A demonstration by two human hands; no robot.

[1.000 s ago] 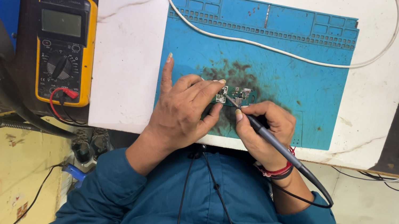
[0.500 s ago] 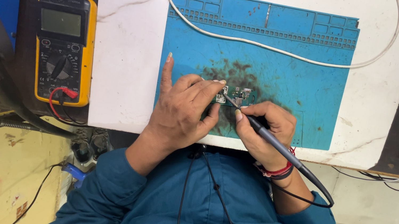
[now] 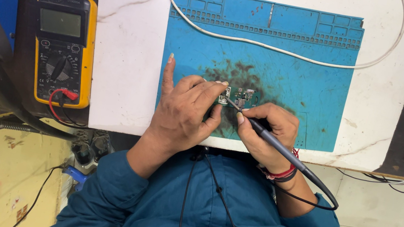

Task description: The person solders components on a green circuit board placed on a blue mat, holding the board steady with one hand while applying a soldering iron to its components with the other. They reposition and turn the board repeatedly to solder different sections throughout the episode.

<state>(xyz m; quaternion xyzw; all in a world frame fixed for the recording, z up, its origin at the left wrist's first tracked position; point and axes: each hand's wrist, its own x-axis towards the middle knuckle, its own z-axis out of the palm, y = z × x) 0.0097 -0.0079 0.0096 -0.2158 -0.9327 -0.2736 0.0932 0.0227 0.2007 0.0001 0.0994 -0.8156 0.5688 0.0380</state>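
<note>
Count: one blue mat (image 3: 298,64), one small green board (image 3: 240,97), one iron (image 3: 283,152), one yellow meter (image 3: 62,49), one white cable (image 3: 278,48) lying across the mat's upper part. All sit on the white surface (image 3: 123,62).

The board lies on the mat's dark, stained patch, near the front edge, between my two hands.

My left hand (image 3: 183,113): index finger stretched straight out, the other fingers curled, their tips pinching the board's left end and holding it down on the mat.

My right hand (image 3: 264,132): closed round the iron like a pen, thumb and fingers pressed to its grip. The metal tip touches the board's left part, just beside my left fingertips.
</note>
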